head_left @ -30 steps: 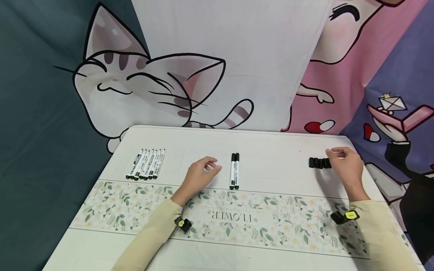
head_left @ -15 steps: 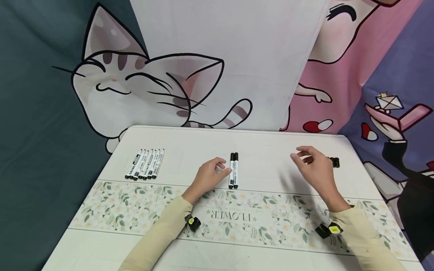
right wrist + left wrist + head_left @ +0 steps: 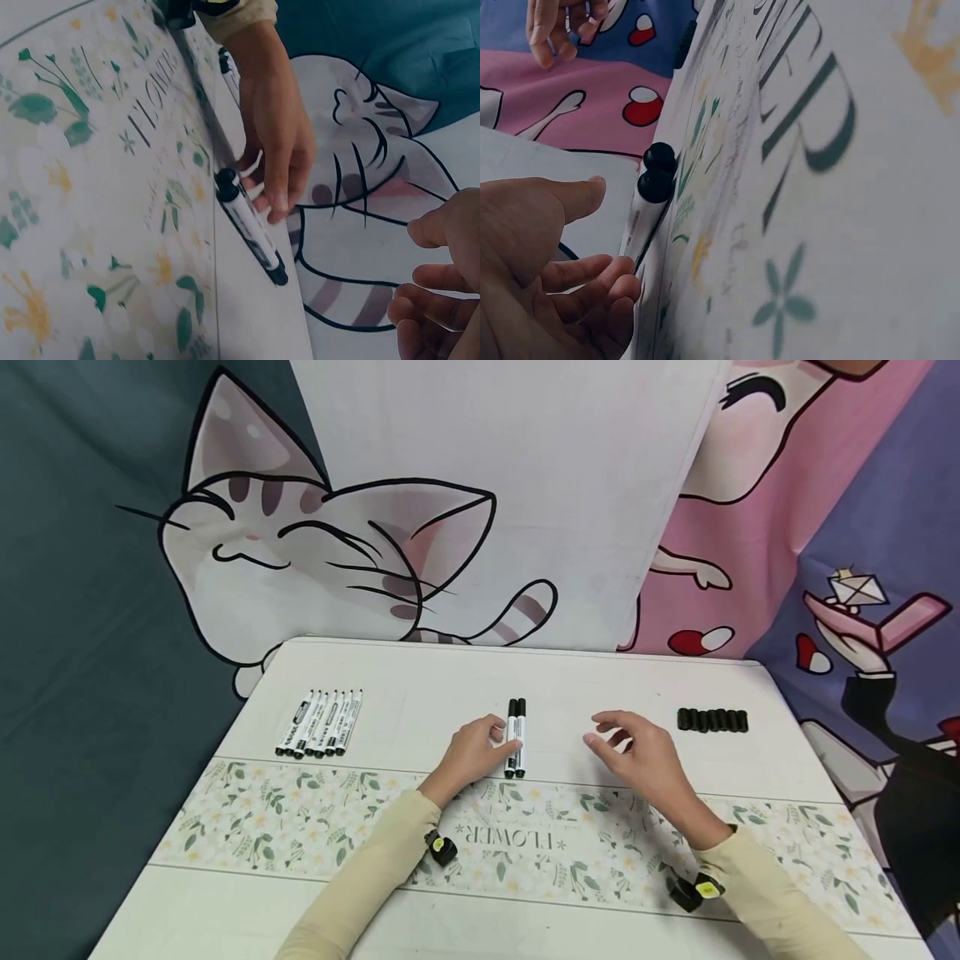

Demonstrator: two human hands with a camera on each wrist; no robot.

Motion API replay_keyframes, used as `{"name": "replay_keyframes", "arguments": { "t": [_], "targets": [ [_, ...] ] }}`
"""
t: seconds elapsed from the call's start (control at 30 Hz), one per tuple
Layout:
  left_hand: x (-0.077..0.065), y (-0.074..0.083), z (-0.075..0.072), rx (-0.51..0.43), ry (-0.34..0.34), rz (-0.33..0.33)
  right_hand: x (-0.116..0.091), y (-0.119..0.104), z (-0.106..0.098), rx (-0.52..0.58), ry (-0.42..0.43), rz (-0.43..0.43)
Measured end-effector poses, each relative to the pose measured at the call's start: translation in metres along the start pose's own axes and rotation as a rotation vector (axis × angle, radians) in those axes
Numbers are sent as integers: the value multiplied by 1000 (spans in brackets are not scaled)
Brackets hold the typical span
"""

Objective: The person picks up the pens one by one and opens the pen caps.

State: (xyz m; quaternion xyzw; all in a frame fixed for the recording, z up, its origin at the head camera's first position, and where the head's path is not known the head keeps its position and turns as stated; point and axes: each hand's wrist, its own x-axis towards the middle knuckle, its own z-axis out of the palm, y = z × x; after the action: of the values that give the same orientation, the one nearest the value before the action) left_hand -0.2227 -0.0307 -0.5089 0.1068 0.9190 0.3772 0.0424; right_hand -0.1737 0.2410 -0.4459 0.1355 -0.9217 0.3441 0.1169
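Two capped whiteboard markers [image 3: 521, 727], white with black caps, lie side by side near the middle of the white table. My left hand [image 3: 471, 755] is at their left, thumb reaching over the barrels in the head view. In the left wrist view the thumb and loosely bent fingers stand apart, and the black marker ends [image 3: 655, 184] show beyond them; contact is hard to tell. My right hand [image 3: 639, 753] hovers right of the pair, fingers relaxed, holding nothing. In the right wrist view, a gap separates its fingertips from the marker [image 3: 251, 229].
Several uncapped markers [image 3: 318, 723] lie in a row at the table's left. Several short black cylinders [image 3: 712, 720], looking like marker caps, are lined up at the right. A floral strip [image 3: 300, 827] crosses the table, and a cartoon curtain [image 3: 585, 527] hangs behind.
My right hand has moved left, away from the row of black cylinders, which is now uncovered. My left hand has shifted right, up to the two capped markers.
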Motion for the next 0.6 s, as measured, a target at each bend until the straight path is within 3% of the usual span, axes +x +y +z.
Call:
{"name": "replay_keyframes", "arguments": {
  "t": [0.37,0.6],
  "targets": [
    [2,0,1,18,-10,-8,-2,-9,11,8,-43,-28],
    [3,0,-3,45,-40,-55,-4,-4,10,6,-39,-11]
  ]
}}
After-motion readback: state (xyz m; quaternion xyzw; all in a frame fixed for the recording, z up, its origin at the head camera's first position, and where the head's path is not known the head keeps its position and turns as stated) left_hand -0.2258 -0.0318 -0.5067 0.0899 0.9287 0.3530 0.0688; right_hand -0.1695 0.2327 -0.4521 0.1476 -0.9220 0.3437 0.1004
